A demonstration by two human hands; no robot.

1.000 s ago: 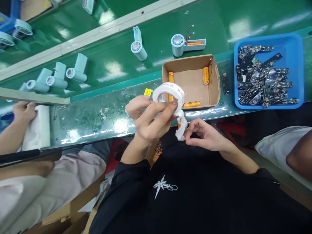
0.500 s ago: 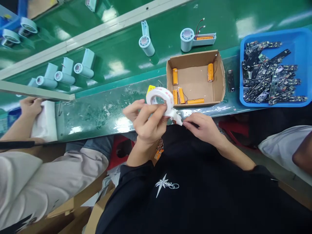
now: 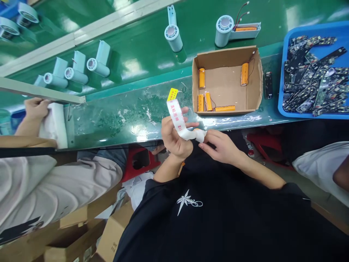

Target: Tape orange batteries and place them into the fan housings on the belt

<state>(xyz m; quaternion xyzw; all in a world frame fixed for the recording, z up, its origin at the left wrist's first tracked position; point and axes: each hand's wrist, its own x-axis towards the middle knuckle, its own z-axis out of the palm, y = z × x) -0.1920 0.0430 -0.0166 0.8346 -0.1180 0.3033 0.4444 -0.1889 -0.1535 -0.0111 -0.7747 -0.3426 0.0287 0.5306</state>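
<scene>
A roll of white tape (image 3: 177,114) with red printing hangs on my left hand (image 3: 173,140), turned edge-on in front of the fingers. Some of those fingers stretch out beyond the roll, to its right. From the roll's lower side, a loose strip of tape (image 3: 192,135) runs across to my right hand (image 3: 222,145), whose thumb and fingers pinch its end. A bit of orange shows behind the strip; what it belongs to is hidden. Just beyond the roll, a yellow label (image 3: 172,94) is visible.
A cardboard box (image 3: 229,113) holds several orange battery packs (image 3: 244,74). Right of it lie a black circuit board (image 3: 268,85) and a blue tray (image 3: 280,91) of circuit boards. Light-blue housings (image 3: 173,38) stand farther back. A co-worker's hand (image 3: 36,108) is at left.
The tape roll has turned from showing its open ring to edge-on. My left hand has shifted right and spread its fingers. My right hand stays at the tape's end. The view has shifted slightly.
</scene>
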